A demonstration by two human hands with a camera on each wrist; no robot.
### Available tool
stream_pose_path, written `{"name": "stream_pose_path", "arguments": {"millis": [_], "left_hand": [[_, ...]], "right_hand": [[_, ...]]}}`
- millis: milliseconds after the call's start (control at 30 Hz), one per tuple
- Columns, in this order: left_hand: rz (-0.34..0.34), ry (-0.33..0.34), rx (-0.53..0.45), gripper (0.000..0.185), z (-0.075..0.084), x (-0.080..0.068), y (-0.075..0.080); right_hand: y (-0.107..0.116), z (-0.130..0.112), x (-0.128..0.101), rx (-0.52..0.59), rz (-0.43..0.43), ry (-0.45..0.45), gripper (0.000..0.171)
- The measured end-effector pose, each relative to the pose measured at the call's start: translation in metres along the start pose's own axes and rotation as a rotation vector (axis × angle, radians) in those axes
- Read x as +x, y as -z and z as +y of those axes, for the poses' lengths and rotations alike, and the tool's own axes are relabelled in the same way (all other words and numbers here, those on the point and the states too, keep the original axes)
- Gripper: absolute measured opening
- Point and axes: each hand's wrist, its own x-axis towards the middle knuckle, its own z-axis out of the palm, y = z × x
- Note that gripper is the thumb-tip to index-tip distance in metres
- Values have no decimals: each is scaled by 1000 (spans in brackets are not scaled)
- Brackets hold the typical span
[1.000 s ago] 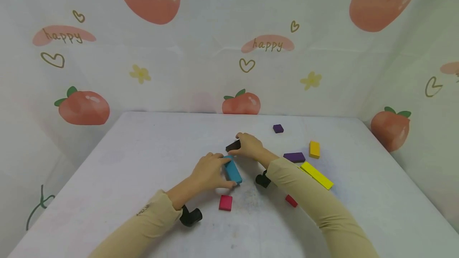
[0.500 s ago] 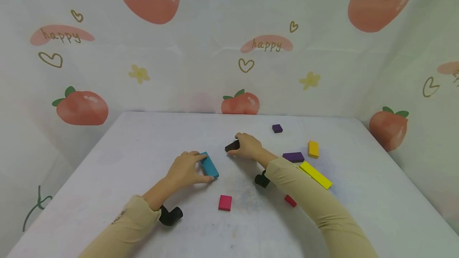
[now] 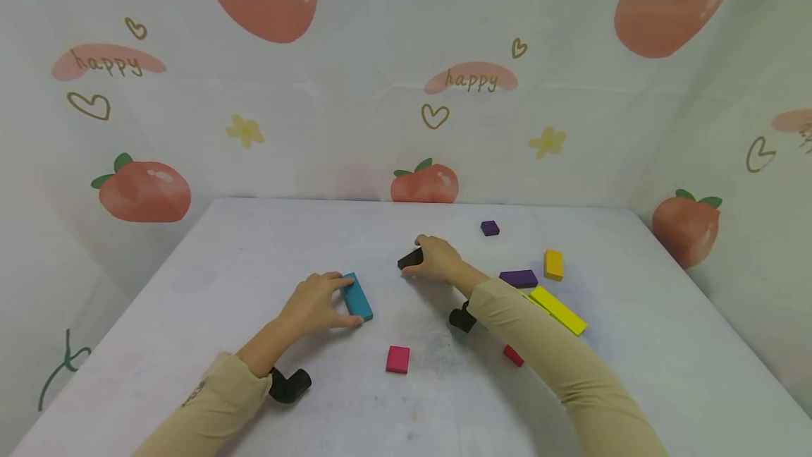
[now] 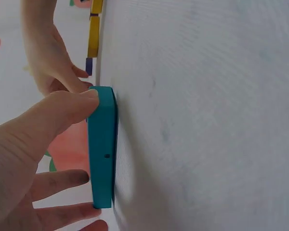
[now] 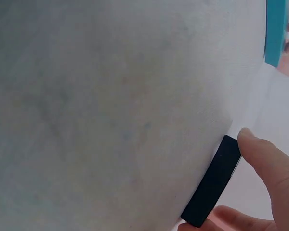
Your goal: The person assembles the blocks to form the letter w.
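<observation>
My left hand [image 3: 312, 304] pinches a blue rectangular block [image 3: 358, 297] lengthwise, thumb at the near end and fingertips at the far end. In the left wrist view the blue block [image 4: 102, 149] stands close along the white tabletop, a small dark dot on its side. Farther back, my right hand [image 3: 439, 258] grips a black rectangular block [image 3: 411, 259] between thumb and fingers. The right wrist view shows the thumb on one end of this black block [image 5: 213, 182] and fingers at the other. Part of it is hidden by the hand in the head view.
A red square block [image 3: 397, 360] lies in front, between the arms. Beyond the right forearm are a small red block [image 3: 513, 356], a yellow bar [image 3: 558, 309], a purple block [image 3: 519, 278], an orange-yellow block [image 3: 554, 264] and a small purple block [image 3: 490, 228].
My left hand has slid left with the blue block, away from the black block, most of it in the first half second. The right hand stays in place on the black block.
</observation>
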Motion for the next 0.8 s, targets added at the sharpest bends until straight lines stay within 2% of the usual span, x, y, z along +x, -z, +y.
{"name": "stream_pose_path", "arguments": {"millis": [267, 500, 800], "left_hand": [[-46, -40, -22, 68, -4, -2, 1], [-79, -7, -10, 69, -3, -1, 3], [-73, 5, 2, 70, 0, -1, 4]], "right_hand": [[-1, -3, 4, 53, 6, 40, 63], [-3, -16, 14, 112, 35, 144, 59], [-4, -41, 21, 135, 31, 267, 58]]}}
